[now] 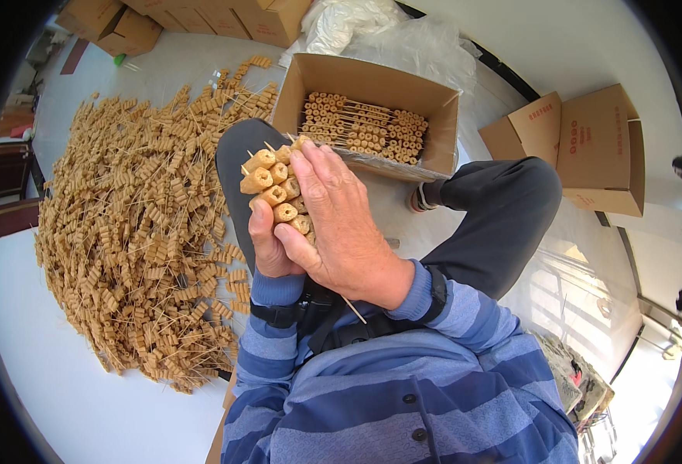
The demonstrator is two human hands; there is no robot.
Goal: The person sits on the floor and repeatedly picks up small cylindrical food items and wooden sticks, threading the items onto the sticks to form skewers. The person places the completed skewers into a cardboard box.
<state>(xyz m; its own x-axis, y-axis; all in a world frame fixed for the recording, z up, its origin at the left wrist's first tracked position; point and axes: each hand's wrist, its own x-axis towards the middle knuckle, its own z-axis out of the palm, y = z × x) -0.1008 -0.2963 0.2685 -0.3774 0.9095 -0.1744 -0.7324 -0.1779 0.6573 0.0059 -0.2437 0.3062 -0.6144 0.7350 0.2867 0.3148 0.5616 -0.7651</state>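
From the head camera, both hands meet at the centre of the picture around a bundle of skewers, thin sticks threaded with short tan ridged rolls, their pointed tips fanning out toward eleven o'clock. The right hand lies over the bundle from the four o'clock side, palm down, its fingers stretched nearly straight and pressed flat against the rolls, so it is clasping rather than curled tight. The left hand is mostly hidden beneath; only its thumb and heel show at seven o'clock of the bundle, the thumb pressed up against the lowest rolls, closed on the skewers from below. One bare stick end pokes out under the right wrist toward five o'clock. At nine o'clock of the hands a broad pile of loose skewers spreads over the white floor. At one o'clock an open cardboard box holds rows of skewers laid flat. Farther out at three o'clock stand two closed cartons, and more cartons sit at twelve o'clock beside crumpled clear plastic.
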